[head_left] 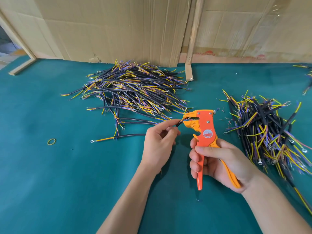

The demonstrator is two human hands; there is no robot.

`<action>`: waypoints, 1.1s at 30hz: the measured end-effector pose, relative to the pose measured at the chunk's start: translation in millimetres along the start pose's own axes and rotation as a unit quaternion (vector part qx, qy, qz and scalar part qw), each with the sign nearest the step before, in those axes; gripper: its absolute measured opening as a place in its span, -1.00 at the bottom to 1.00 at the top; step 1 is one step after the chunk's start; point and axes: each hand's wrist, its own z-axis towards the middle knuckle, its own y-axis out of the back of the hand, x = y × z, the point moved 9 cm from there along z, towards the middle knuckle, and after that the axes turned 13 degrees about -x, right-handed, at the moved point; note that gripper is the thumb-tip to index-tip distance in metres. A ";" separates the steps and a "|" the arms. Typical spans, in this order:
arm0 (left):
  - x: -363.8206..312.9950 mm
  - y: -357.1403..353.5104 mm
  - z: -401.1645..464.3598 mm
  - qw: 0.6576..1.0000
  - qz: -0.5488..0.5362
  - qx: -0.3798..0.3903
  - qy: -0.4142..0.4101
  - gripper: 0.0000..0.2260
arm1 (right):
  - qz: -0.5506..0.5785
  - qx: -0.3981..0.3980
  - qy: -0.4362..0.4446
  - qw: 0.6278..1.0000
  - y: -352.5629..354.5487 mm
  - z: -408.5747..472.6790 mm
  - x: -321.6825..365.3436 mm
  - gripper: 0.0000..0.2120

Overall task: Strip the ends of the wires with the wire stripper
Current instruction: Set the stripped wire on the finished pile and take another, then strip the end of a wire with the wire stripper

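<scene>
Green cloth covers the table (50,174), and brown cardboard sheets (109,27) stand along the back. Just right of the middle of the frame, a short black cable with thin coloured wires at its tip (228,125) pokes into the mouth of the orange and yellow plastic wire stripper (205,125). The left hand (160,146) pinches the cable close to its end. The right hand (217,164) wraps around both long handles, which look only partly squeezed. How far the thin wires reach into the mouth is hard to see from here.

To do this step well, I think the left hand should hold the cable straight and steady, then the right hand should squeeze the handles slowly all the way.

Further out, a big pile of black cables with yellow, blue and brown ends (131,92) lies above the middle. Another pile of the same cables (266,132) sits at the right edge. A small yellow rubber band (51,141) lies alone at the left.
</scene>
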 end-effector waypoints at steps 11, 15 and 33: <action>-1.8 0.4 -0.2 1.000 -0.003 -0.002 -0.004 -0.61 | -0.009 0.002 -0.003 1.000 0.9 0.6 -0.5 -0.84; -1.4 1.7 -0.4 1.000 -0.003 -0.004 -0.003 -0.62 | -0.015 -0.002 -0.004 1.000 0.8 0.7 -0.8 -0.84; 7.2 2.6 2.2 1.000 -0.017 0.001 0.009 -0.74 | 0.017 -0.018 -0.019 1.000 -0.5 -1.9 0.8 -0.64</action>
